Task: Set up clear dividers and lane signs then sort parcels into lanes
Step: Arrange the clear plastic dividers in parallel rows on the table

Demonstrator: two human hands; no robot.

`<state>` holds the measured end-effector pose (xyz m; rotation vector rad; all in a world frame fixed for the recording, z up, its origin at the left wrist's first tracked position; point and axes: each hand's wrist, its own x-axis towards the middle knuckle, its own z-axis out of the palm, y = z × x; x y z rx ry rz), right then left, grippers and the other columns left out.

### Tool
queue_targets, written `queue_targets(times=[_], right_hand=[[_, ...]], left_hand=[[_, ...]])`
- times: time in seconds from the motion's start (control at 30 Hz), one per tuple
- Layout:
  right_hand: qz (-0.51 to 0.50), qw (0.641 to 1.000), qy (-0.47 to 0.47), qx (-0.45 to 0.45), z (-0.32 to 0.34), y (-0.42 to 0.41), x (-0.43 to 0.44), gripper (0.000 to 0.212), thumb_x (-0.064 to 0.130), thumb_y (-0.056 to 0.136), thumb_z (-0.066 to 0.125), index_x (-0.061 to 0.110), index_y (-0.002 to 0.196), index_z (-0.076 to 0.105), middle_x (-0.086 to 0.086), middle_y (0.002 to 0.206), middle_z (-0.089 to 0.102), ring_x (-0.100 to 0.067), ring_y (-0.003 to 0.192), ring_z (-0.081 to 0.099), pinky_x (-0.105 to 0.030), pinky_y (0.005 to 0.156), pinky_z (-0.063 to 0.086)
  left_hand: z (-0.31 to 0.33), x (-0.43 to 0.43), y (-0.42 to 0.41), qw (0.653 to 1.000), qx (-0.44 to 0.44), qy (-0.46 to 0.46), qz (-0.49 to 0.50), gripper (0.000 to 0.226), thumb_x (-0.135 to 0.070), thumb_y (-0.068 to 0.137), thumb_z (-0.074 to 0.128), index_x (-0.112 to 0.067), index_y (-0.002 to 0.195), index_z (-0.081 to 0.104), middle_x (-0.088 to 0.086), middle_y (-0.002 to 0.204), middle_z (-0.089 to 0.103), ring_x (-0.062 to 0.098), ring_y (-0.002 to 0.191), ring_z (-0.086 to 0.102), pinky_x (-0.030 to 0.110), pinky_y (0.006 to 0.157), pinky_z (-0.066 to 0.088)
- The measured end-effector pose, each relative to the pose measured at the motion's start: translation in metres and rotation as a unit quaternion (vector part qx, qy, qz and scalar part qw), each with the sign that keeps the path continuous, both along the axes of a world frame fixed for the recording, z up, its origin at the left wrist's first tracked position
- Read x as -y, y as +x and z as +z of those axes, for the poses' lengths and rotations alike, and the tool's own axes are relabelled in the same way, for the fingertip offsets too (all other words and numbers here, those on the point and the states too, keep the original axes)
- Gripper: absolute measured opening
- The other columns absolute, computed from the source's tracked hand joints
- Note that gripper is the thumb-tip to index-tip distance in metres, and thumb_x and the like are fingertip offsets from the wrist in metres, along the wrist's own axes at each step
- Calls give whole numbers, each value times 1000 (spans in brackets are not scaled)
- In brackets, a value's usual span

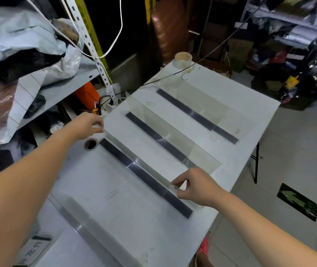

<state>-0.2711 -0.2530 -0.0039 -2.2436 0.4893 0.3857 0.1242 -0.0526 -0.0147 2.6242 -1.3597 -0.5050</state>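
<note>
A white table carries four dark strips running across it. The left hand pinches the far end of a clear divider, and the right hand pinches its near end; the divider stands upright along the third strip. Two more dividers stand beyond it. One tape roll sits at the table's far end, another just below the left hand. A sign lies at the near left corner.
</note>
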Motion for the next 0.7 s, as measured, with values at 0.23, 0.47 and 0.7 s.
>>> queue_targets(times=[0.23,0.47,0.7], right_hand=[[-11,1000,-8,-6,8,2,1,27,13,82,66,26,101,81,46,60,55,14,63,57,-21,94,42],[-12,1000,-10,-8,15,4,1,32,17,84,65,42,64,60,35,57,56,4,59,53,-25,91,48],[-16,1000,-6,0,6,4,0,48,13,76,65,51,52,49,30,56,54,-6,53,48,-10,56,33]], left_hand=[[3,13,3,1000,-1,12,-10,9,-20,89,76,-22,83,69,-12,86,63,9,86,59,28,74,42],[2,19,11,1000,4,13,-12,12,-19,88,77,-25,82,69,-11,88,66,11,89,61,31,79,48],[1,22,20,1000,-4,19,1,20,-17,88,78,-30,77,65,-14,87,64,6,86,60,26,73,42]])
